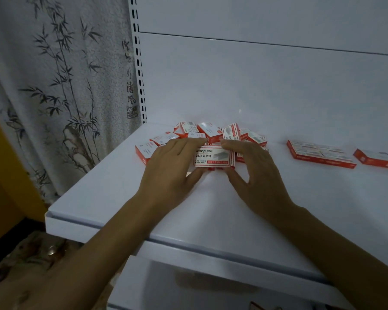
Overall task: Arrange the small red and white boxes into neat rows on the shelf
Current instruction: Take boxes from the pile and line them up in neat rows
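Note:
A small red and white box (pixel 212 157) is held between both hands just above the white shelf (pixel 112 193). My left hand (pixel 173 166) grips its left end, my right hand (pixel 253 168) grips its right end, fingers over the top edge and thumbs below. Behind the hands lies a jumbled pile of boxes (pixel 207 132), some tilted or on edge. One loose box (pixel 145 152) lies left of my left hand. To the right, a neat flat block of boxes (pixel 320 154) sits in rows, with another box (pixel 377 158) further right.
The shelf's white back panel (pixel 255 86) rises behind the pile, with a slotted upright (pixel 140 81) at its left. A bamboo-print curtain (pixel 61 86) hangs to the left. A lower shelf (pixel 188 285) shows beneath the front edge.

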